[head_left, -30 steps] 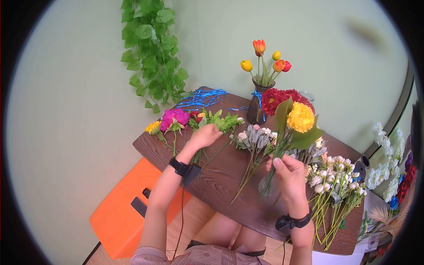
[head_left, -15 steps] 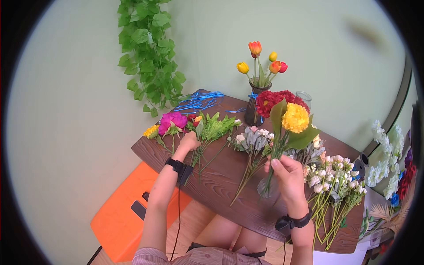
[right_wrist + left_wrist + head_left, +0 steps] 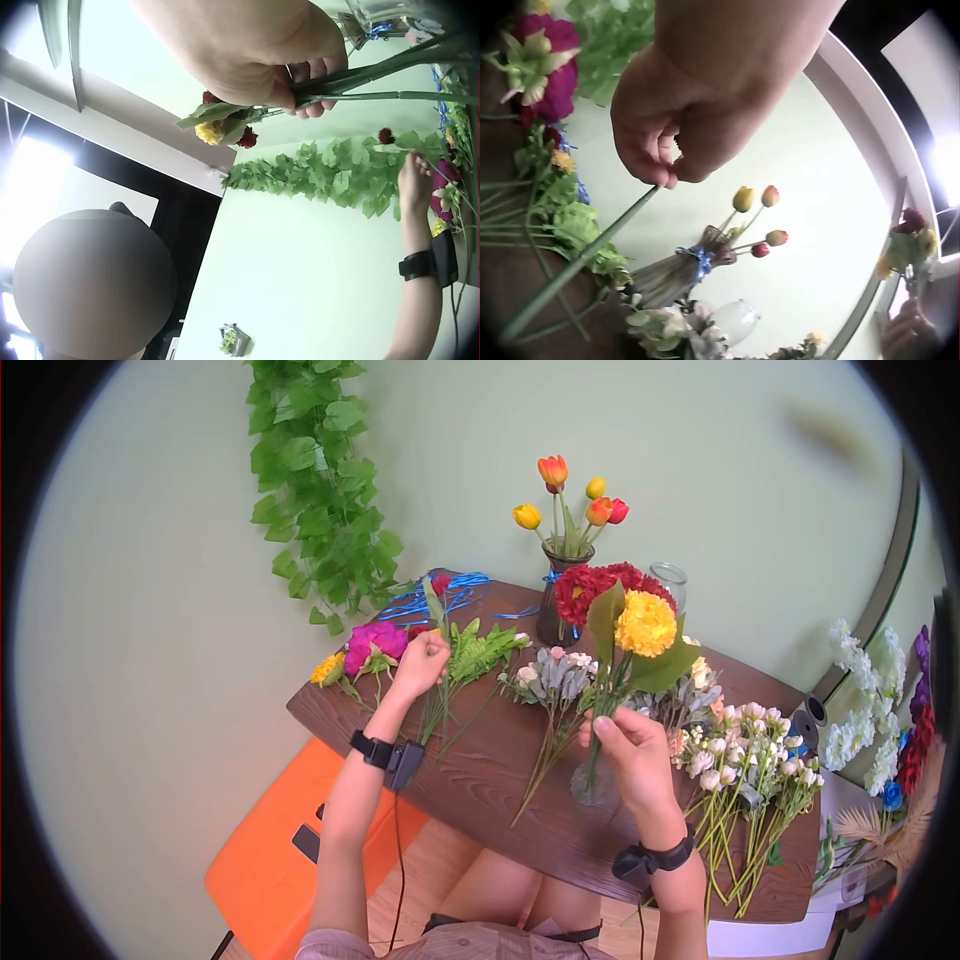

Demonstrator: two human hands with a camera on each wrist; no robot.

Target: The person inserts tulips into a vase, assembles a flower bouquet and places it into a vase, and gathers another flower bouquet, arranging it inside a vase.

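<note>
My left hand (image 3: 425,660) pinches the green stem (image 3: 585,259) of a single red flower (image 3: 440,584), whose head and leaf stand up above the fingers. Directly beside that hand lie a magenta bloom (image 3: 376,647), a yellow flower (image 3: 327,668) and green leafy sprigs (image 3: 480,650) on the table. In my right hand (image 3: 635,755) is a bunch of stems gripped between thumb and fingers. It carries a yellow pompom-like flower (image 3: 645,623), dark red blooms (image 3: 575,595) and broad green leaves (image 3: 605,622).
A dark vase (image 3: 557,622) of tulips stands at the back of the wooden table (image 3: 480,785), near a glass jar (image 3: 668,580). Blue ribbon (image 3: 450,596) lies at the far left. White flowers (image 3: 745,755) spread at right; pale grey-leaved sprigs (image 3: 550,685) lie in the middle.
My left hand drew back toward the leafy pile, took a red flower by its stem and raised it. The right hand keeps its bunch, and the head view has shifted slightly.
</note>
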